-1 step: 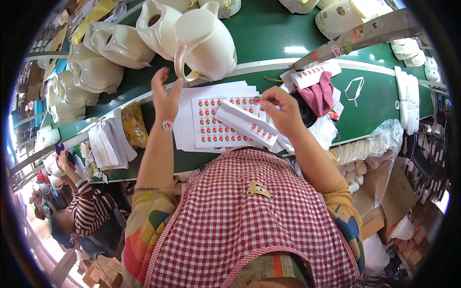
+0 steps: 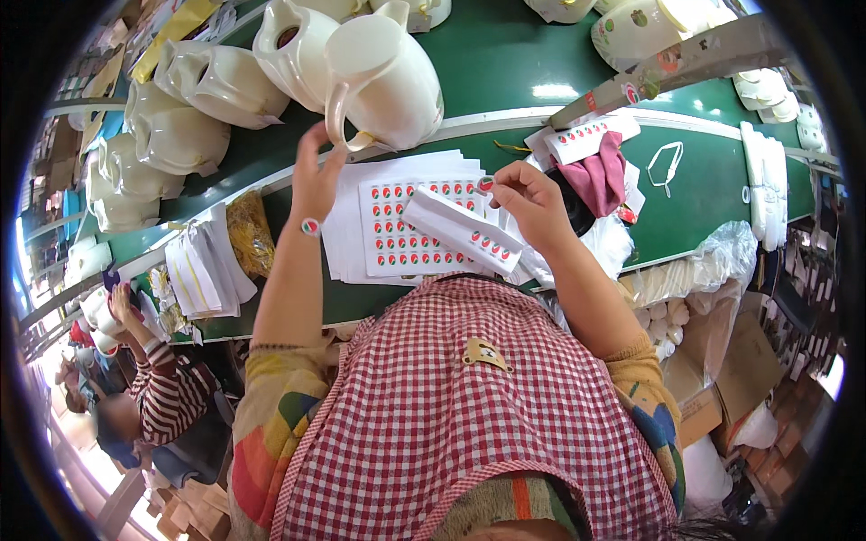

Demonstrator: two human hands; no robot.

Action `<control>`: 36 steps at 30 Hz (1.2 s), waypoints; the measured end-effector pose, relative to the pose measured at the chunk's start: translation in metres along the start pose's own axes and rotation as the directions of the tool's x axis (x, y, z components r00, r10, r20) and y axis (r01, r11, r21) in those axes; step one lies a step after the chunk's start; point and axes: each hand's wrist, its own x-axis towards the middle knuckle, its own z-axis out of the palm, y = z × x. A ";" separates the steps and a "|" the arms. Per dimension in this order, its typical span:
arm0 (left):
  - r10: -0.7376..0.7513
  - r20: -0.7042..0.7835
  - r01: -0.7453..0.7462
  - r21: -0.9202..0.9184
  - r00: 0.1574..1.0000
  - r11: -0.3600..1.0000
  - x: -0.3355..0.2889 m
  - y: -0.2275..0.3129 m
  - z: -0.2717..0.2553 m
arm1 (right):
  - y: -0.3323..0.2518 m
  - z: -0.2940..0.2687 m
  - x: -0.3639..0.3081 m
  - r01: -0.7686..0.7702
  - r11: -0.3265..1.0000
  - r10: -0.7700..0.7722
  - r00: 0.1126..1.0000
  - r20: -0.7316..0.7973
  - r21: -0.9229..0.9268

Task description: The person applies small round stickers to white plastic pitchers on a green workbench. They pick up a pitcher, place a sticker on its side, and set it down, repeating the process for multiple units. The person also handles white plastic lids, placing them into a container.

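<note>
My left hand [image 2: 316, 176] is at the handle of a cream ceramic-looking pitcher [image 2: 388, 90]. Its fingers and thumb are apart, close to the handle's lower end; whether they touch it is unclear. Between finger and thumb, my right hand [image 2: 532, 203] pinches a small round red-and-green sticker [image 2: 485, 184]. A similar sticker [image 2: 310, 226] is stuck on my left wrist. Below my hands, a sheet of round stickers [image 2: 383, 243] tops a stack of white paper [image 2: 341, 239]. Across it lies a folded, partly used sticker strip [image 2: 451, 225].
More cream pitchers [image 2: 234, 86] line the green table at left. A slanted grey bar [image 2: 667, 77] crosses the far right. A maroon cloth [image 2: 600, 176] lies right of my right hand. A bag of yellow ties [image 2: 251, 236] sits left. Another person [image 2: 171, 406] works at lower left.
My left hand has moved slightly up, its fingers coming nearer the pitcher's handle. My right hand still pinches the sticker, which has tilted slightly.
</note>
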 end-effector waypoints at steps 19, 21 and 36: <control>-0.350 0.565 0.664 -0.668 0.747 0.336 0.029 0.084 0.117 | -0.024 0.004 -0.034 0.078 0.973 -0.017 0.964 0.265 -0.218; -0.389 0.535 0.657 -0.673 0.750 0.340 0.026 0.082 0.127 | -0.026 0.027 -0.042 0.164 0.960 -0.046 0.890 0.455 -0.225; -0.343 0.623 0.664 -0.400 0.703 0.632 0.037 0.081 0.122 | -0.020 0.022 -0.016 -0.079 0.931 0.207 0.918 0.337 -0.357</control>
